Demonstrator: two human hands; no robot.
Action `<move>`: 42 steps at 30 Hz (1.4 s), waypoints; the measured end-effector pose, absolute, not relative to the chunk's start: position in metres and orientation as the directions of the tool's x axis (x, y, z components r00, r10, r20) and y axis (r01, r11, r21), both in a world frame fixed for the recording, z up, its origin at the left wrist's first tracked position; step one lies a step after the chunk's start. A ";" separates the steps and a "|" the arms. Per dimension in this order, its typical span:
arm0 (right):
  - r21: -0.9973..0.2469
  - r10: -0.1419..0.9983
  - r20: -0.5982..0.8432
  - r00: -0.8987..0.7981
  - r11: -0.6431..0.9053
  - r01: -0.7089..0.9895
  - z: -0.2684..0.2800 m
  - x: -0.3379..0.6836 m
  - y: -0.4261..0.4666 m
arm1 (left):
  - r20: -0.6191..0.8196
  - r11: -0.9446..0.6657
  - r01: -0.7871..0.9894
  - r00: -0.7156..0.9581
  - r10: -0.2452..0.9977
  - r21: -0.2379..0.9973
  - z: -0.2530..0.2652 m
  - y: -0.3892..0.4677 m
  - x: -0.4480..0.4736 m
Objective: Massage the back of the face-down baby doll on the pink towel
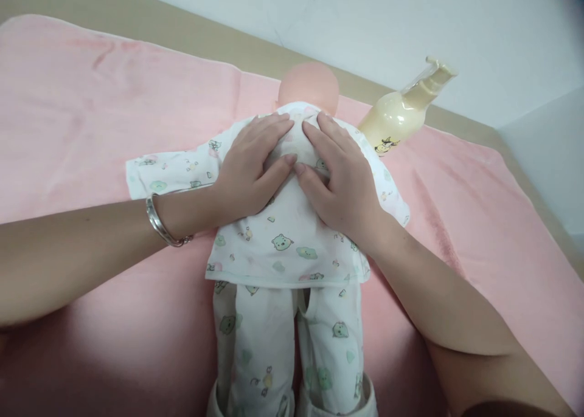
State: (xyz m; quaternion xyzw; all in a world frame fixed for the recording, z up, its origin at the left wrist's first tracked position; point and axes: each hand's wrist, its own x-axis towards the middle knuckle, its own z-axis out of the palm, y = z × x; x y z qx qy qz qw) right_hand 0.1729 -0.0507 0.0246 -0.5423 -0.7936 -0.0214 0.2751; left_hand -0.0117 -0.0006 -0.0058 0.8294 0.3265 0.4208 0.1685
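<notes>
1. Fingers (274, 131) of my left hand (255, 169) and right hand (344, 183) rest spread, holding nothing, flat across the doll (287, 222), seemingly for even contact.
2. Pink blanket (114, 113) lies beneath it, likely as padding.
3. Doll's head points away, suiting two-handed reach.
4. Pump bottle (399, 116): beside its shoulder, presumably handy.

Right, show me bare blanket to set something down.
Pink blanket is open at left, between the sleeve and the far edge, and at right, between the bottle and right forearm. The middle is crowded: left hand and right hand rest on the doll's shirt.
</notes>
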 end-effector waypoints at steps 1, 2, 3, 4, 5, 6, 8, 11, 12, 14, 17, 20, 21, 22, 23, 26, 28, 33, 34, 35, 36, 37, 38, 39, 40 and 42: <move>-0.267 0.849 0.459 -0.262 0.413 0.871 0.025 0.173 -0.051 | 0.582 -0.725 0.398 0.432 0.689 0.562 -0.005 -0.001 -0.012; -0.271 0.850 0.456 -0.263 0.414 0.869 0.025 0.173 -0.051 | 0.577 -0.720 0.397 0.431 0.694 0.569 -0.005 -0.001 -0.012; -0.274 0.851 0.455 -0.263 0.415 0.868 0.025 0.174 -0.051 | 0.574 -0.716 0.395 0.430 0.697 0.575 -0.005 -0.001 -0.012; -0.276 0.851 0.453 -0.264 0.415 0.867 0.025 0.174 -0.052 | 0.572 -0.713 0.394 0.427 0.701 0.580 -0.005 -0.001 -0.012; -0.275 0.853 0.451 -0.265 0.415 0.867 0.025 0.174 -0.052 | 0.570 -0.710 0.392 0.424 0.703 0.584 -0.005 -0.001 -0.012; -0.273 0.854 0.448 -0.265 0.412 0.869 0.025 0.173 -0.052 | 0.569 -0.708 0.389 0.422 0.706 0.589 -0.005 -0.001 -0.012; -0.264 0.859 0.440 -0.263 0.404 0.876 0.028 0.172 -0.054 | 0.575 -0.709 0.378 0.417 0.704 0.595 -0.006 -0.001 -0.012; -0.258 0.877 0.418 -0.238 0.366 0.894 0.033 0.168 -0.056 | 0.610 -0.738 0.367 0.416 0.674 0.566 -0.005 -0.001 -0.011; -0.262 0.888 0.404 -0.220 0.343 0.902 0.035 0.166 -0.056 | 0.622 -0.748 0.370 0.415 0.664 0.551 -0.005 -0.001 -0.011; -0.267 0.907 0.375 -0.194 0.306 0.914 0.039 0.163 -0.056 | 0.633 -0.755 0.377 0.411 0.656 0.537 -0.004 -0.001 -0.010; -0.259 0.907 0.372 -0.198 0.306 0.916 0.043 0.160 -0.056 | 0.634 -0.761 0.363 0.419 0.649 0.538 -0.002 -0.001 -0.009; -0.249 0.909 0.366 -0.199 0.302 0.920 0.045 0.159 -0.056 | 0.631 -0.764 0.361 0.430 0.646 0.535 -0.002 0.000 -0.010; -0.249 0.913 0.360 -0.195 0.295 0.923 0.045 0.158 -0.057 | 0.630 -0.765 0.363 0.434 0.644 0.532 -0.002 0.000 -0.010; -0.247 0.917 0.352 -0.188 0.285 0.926 0.046 0.158 -0.057 | 0.627 -0.764 0.366 0.436 0.645 0.531 -0.002 0.000 -0.010; -0.245 0.922 0.343 -0.178 0.271 0.931 0.046 0.157 -0.058 | 0.623 -0.762 0.371 0.438 0.648 0.531 -0.002 0.000 -0.011; -0.230 0.930 0.323 -0.172 0.254 0.939 0.047 0.156 -0.060 | 0.609 -0.754 0.387 0.444 0.657 0.531 -0.002 -0.001 -0.011; -0.211 0.936 0.310 -0.167 0.239 0.948 0.047 0.156 -0.061 | 0.605 -0.748 0.400 0.441 0.663 0.529 -0.002 -0.002 -0.012; -0.207 0.935 0.299 -0.193 0.260 0.943 0.046 0.157 -0.060 | 0.578 -0.717 0.416 0.425 0.697 0.559 0.000 -0.006 -0.012; -0.224 0.936 0.292 -0.195 0.265 0.938 0.045 0.158 -0.060 | 0.562 -0.702 0.426 0.421 0.712 0.571 0.000 -0.007 -0.012; -0.245 0.941 0.282 -0.187 0.259 0.934 0.044 0.159 -0.059 | 0.541 -0.683 0.440 0.416 0.731 0.583 0.001 -0.008 -0.012; -0.270 0.950 0.266 -0.166 0.239 0.933 0.043 0.160 -0.058 | 0.519 -0.662 0.457 0.411 0.750 0.594 0.001 -0.008 -0.011; -0.293 0.959 0.248 -0.135 0.208 0.933 0.041 0.160 -0.057 | 0.498 -0.641 0.475 0.404 0.767 0.603 0.001 -0.008 -0.011; -0.312 0.967 0.235 -0.101 0.173 0.934 0.039 0.161 -0.056 | 0.480 -0.624 0.490 0.399 0.782 0.609 0.001 -0.008 -0.011; -0.327 0.970 0.230 -0.072 0.147 0.934 0.038 0.161 -0.055 | 0.465 -0.611 0.503 0.396 0.792 0.612 0.000 -0.008 -0.011; -0.336 0.970 0.237 -0.055 0.135 0.932 0.036 0.161 -0.054 | 0.455 -0.603 0.512 0.396 0.798 0.612 0.000 -0.007 -0.011; -0.334 0.963 0.265 -0.053 0.143 0.932 0.035 0.159 -0.055 | 0.443 -0.601 0.525 0.406 0.799 0.602 -0.002 -0.005 -0.012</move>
